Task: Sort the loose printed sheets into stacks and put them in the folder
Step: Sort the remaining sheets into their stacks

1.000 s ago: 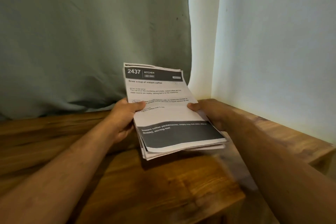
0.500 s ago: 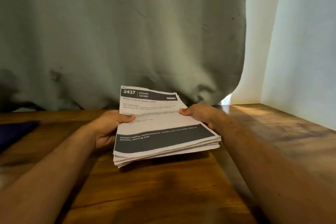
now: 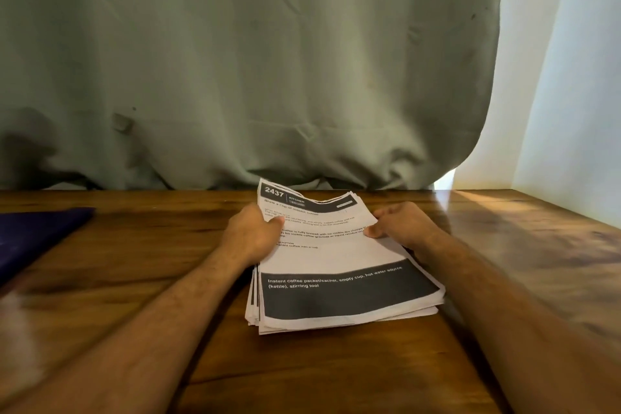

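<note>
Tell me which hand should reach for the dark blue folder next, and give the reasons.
Left, probably. The dark blue folder lies at the table's left edge, on the left hand's side. The right hand would have to cross over the stack of sheets; it can hold the stack instead.

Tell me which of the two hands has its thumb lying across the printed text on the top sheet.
The left hand: its thumb lies over the text lines of the top sheet. The right hand holds the right edge, its thumb only at the margin.
</note>
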Tool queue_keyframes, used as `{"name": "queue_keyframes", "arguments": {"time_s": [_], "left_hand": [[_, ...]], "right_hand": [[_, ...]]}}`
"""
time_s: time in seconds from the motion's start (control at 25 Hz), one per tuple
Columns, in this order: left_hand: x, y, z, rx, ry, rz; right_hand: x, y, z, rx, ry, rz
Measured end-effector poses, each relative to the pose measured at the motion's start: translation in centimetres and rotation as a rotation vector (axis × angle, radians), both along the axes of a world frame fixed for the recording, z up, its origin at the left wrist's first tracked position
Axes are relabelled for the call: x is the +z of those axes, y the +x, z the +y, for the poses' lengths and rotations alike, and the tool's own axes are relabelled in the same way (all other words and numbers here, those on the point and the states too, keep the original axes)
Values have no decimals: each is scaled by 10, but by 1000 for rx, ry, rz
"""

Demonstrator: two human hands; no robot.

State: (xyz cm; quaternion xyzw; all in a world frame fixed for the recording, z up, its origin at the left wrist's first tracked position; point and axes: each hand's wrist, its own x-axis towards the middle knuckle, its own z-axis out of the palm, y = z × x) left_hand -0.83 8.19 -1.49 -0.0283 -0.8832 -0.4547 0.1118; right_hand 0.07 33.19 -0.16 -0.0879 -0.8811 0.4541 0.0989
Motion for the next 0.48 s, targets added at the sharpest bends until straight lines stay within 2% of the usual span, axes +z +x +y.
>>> {"name": "queue_keyframes", "arguments": {"time_s": [0.16, 0.36, 0.48], "left_hand": [[0, 2, 4, 143, -148, 61], [1, 5, -5, 173, -141, -18], [1, 6, -9, 192, -157, 5]], "right_hand": [[-5, 1, -3, -33, -4, 31], [-2, 2, -3, -28, -132, 105], [-3, 4, 0, -37, -102, 83]]}}
